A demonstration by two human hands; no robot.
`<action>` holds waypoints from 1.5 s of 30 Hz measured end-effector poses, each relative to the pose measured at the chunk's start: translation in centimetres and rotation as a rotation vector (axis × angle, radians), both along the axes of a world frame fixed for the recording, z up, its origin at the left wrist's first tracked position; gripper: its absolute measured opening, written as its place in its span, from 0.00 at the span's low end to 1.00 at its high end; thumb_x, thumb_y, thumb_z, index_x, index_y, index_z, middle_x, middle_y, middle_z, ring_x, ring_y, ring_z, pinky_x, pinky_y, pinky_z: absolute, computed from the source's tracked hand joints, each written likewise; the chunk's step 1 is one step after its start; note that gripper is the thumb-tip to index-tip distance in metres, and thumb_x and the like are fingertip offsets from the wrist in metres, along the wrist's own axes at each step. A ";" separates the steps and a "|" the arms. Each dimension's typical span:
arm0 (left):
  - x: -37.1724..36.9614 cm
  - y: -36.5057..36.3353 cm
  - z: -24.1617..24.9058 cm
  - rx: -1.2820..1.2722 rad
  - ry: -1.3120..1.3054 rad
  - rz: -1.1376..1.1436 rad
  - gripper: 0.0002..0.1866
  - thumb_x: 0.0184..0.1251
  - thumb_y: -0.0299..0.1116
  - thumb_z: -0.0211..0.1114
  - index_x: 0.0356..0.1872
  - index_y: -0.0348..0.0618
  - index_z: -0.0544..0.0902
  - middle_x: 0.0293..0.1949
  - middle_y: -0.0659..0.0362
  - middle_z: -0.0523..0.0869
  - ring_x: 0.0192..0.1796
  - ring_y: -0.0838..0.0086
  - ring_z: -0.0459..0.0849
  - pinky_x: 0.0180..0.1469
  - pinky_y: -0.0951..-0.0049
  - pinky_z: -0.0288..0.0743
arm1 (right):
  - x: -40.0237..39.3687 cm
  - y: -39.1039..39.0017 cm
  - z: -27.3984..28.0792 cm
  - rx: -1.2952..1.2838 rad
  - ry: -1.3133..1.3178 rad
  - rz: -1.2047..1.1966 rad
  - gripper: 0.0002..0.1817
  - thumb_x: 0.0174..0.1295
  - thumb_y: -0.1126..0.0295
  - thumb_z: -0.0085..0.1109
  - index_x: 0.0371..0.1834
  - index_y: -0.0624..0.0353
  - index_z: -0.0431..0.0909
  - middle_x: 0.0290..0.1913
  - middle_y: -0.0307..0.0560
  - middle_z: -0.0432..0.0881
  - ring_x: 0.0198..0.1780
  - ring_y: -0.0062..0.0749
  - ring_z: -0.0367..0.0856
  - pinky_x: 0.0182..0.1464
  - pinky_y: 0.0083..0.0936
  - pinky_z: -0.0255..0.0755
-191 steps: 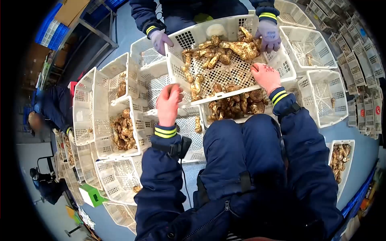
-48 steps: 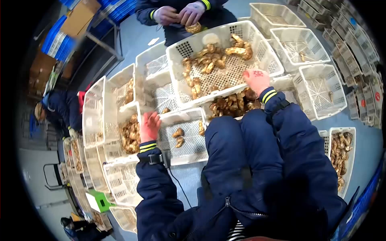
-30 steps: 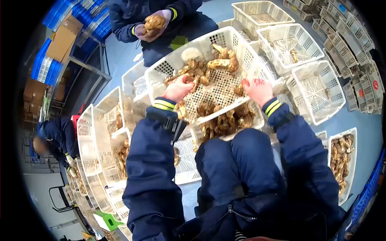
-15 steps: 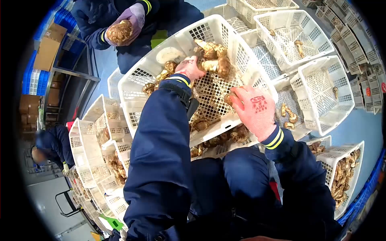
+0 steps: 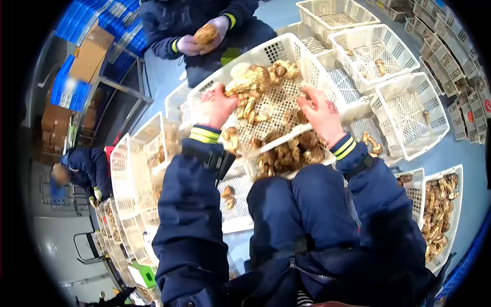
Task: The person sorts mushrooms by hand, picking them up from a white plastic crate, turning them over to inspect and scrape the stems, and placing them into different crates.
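A large white perforated basket (image 5: 204,84) holds brown mushrooms. My left hand (image 5: 214,106), in a pink glove, is at the basket's left side with its fingertips closed on the edge of a big mushroom clump (image 5: 251,84). My right hand (image 5: 323,115), also pink-gloved, is over the basket's right side, its bent fingers apart and nothing visible between them. Just below its thumb lies a small mushroom (image 5: 302,117). More mushrooms (image 5: 284,70) sit at the far side. A nearer basket by my knees holds a pile of dark mushrooms (image 5: 289,154).
Across the basket a person (image 5: 197,23) holds a mushroom (image 5: 205,34) in gloved hands. White baskets stand at the right (image 5: 409,115) and left (image 5: 125,176); one at lower right is full of mushrooms (image 5: 436,217). Another person (image 5: 88,169) bends at far left, near a metal rack (image 5: 123,87).
The view has shifted. My left hand has drawn back to the basket's left side, onto the clump. The small piece at my right fingertips no longer shows there. More of the nearer pile is visible.
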State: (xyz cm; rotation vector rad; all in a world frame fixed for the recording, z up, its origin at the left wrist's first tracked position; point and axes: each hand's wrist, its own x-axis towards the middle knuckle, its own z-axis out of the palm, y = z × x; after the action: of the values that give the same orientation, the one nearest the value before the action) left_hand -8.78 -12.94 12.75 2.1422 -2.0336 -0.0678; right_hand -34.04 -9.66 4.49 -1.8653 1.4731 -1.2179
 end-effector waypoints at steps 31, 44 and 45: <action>9.7 32.5 -8.4 0.096 2.507 0.245 0.23 0.66 0.50 0.52 0.44 0.36 0.73 0.32 0.56 0.77 0.33 0.71 0.76 0.37 0.70 0.72 | 12.5 5.4 2.8 0.582 -0.548 0.490 0.19 0.65 0.63 0.45 0.55 0.62 0.70 0.42 0.43 0.80 0.40 0.24 0.78 0.41 0.18 0.71; 4.3 32.5 -4.6 0.440 2.619 0.016 0.36 0.61 0.66 0.42 0.51 0.41 0.71 0.32 0.63 0.76 0.29 0.76 0.74 0.34 0.72 0.69 | 18.4 15.0 6.6 0.632 -0.559 1.189 0.35 0.61 0.44 0.49 0.65 0.55 0.58 0.55 0.47 0.72 0.57 0.27 0.68 0.54 0.21 0.66; 3.7 32.6 -3.6 0.428 2.512 0.174 0.39 0.61 0.67 0.42 0.55 0.39 0.69 0.38 0.57 0.79 0.33 0.72 0.77 0.38 0.69 0.71 | 18.3 15.3 7.1 0.592 -0.426 1.118 0.34 0.61 0.45 0.49 0.63 0.57 0.61 0.52 0.47 0.74 0.54 0.26 0.70 0.53 0.22 0.66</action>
State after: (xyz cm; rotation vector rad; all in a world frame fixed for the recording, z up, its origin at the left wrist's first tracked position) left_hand -5.08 19.69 9.12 0.5824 -0.1409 -1.8642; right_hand -15.79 5.64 11.56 -1.4664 0.3222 -0.4763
